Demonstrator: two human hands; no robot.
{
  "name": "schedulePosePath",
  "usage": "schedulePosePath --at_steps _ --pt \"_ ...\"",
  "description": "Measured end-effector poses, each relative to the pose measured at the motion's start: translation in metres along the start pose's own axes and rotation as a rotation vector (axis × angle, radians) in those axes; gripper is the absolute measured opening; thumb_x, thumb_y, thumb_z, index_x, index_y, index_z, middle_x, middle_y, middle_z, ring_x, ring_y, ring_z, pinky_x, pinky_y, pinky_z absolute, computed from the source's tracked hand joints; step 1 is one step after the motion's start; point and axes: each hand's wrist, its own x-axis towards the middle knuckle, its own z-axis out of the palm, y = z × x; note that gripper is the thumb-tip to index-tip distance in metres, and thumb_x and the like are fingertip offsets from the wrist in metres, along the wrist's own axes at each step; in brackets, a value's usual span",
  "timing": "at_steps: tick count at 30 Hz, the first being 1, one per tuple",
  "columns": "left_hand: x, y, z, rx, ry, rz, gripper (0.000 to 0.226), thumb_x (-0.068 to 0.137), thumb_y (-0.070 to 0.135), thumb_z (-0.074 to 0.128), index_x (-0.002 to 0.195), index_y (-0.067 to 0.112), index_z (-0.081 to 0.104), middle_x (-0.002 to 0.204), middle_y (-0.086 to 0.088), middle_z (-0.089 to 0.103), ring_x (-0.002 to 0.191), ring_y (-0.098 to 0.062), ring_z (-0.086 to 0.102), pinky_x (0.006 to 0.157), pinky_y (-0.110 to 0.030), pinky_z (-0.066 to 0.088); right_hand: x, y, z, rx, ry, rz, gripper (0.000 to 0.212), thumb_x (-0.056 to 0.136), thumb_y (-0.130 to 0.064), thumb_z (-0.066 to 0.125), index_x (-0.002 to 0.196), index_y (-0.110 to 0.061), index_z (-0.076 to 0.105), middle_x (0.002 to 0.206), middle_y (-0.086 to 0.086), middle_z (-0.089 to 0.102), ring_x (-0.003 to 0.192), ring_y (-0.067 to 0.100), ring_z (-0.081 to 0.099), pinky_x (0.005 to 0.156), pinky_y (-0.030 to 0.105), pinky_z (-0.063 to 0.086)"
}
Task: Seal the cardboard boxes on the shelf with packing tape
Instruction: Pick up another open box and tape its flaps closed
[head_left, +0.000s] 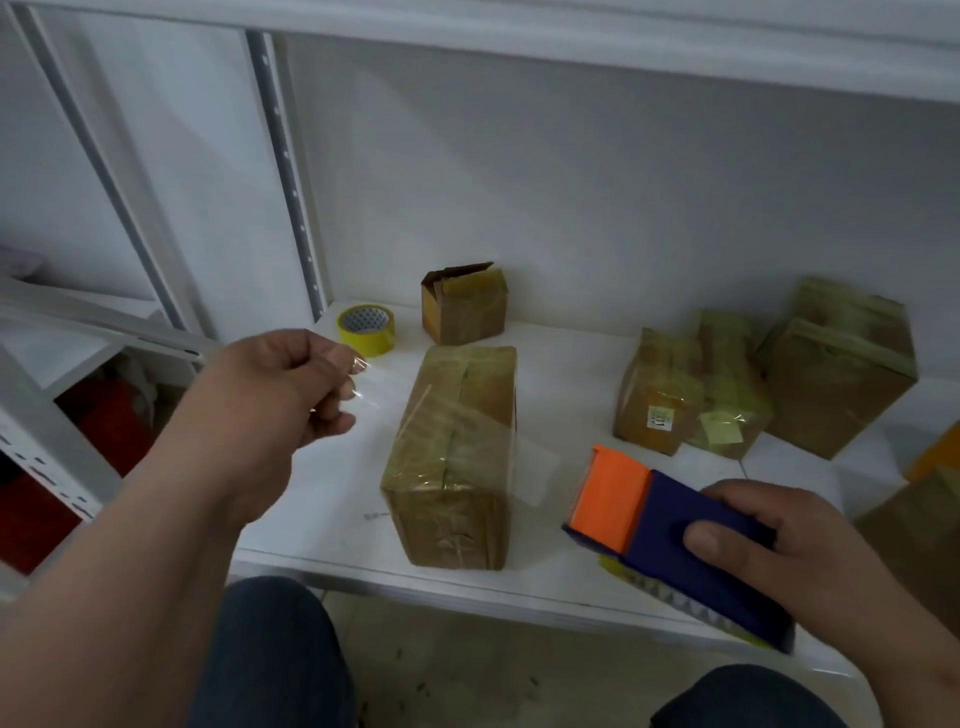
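A long cardboard box (457, 457), wrapped in tape, lies on the white shelf (322, 499) in front of me. My left hand (280, 384) pinches the free end of a clear tape strip (384, 400) to the box's left. The strip runs across the box top toward the blue and orange tape dispenser (670, 535), which my right hand (779, 551) grips at the box's right, over the shelf's front edge.
A yellow tape roll (366, 328) lies at the back left beside a small open box (464, 304). Three taped boxes (758, 384) stand together at the right. More cardboard (924, 525) shows at the far right edge. A shelf post (291, 176) rises behind my left hand.
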Motion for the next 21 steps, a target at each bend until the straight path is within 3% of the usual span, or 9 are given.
schedulePosePath --at_steps 4,9,13,19,21 --pt "0.011 -0.024 0.002 0.036 -0.02 -0.108 0.02 0.097 0.012 0.055 0.082 0.007 0.067 0.068 -0.005 0.058 0.056 -0.01 0.051 0.057 -0.023 0.05 0.016 0.001 -0.006 -0.053 -0.075 0.046 0.073 0.041 -0.098 0.047 0.079 -0.039 0.069 0.072 0.002 0.072 0.058 0.015 0.066 0.057 0.03 0.048" --pt "0.018 -0.046 0.003 0.041 0.019 -0.179 0.016 0.096 0.01 0.057 0.086 0.005 0.068 0.075 -0.011 0.06 0.062 -0.015 0.051 0.065 -0.029 0.05 0.045 -0.003 -0.011 -0.096 -0.121 0.077 0.066 0.053 -0.089 0.058 0.07 -0.026 0.071 0.067 0.004 0.069 0.059 0.02 0.066 0.056 0.026 0.042" --pt "0.024 -0.057 0.003 0.026 0.037 -0.219 0.015 0.096 0.01 0.057 0.087 0.004 0.068 0.075 -0.01 0.06 0.061 -0.015 0.05 0.064 -0.028 0.051 0.067 -0.003 -0.015 -0.132 -0.151 0.08 0.091 0.037 -0.096 0.053 0.073 -0.015 0.071 0.071 0.008 0.07 0.063 0.024 0.068 0.06 0.031 0.044" --pt "0.028 -0.072 0.006 0.047 0.056 -0.263 0.016 0.097 0.012 0.058 0.088 0.005 0.069 0.076 -0.01 0.062 0.063 -0.016 0.053 0.059 -0.026 0.051 0.082 0.004 -0.012 -0.106 -0.174 0.095 0.067 0.056 -0.082 0.064 0.066 -0.016 0.071 0.066 0.007 0.07 0.063 0.025 0.068 0.058 0.029 0.042" --pt "0.028 -0.079 0.009 0.07 0.067 -0.29 0.016 0.097 0.012 0.058 0.088 0.004 0.069 0.076 -0.011 0.061 0.064 -0.017 0.053 0.057 -0.025 0.051 0.086 0.007 -0.009 -0.108 -0.189 0.108 0.072 0.05 -0.085 0.063 0.064 -0.015 0.071 0.066 0.008 0.069 0.061 0.023 0.067 0.055 0.027 0.041"
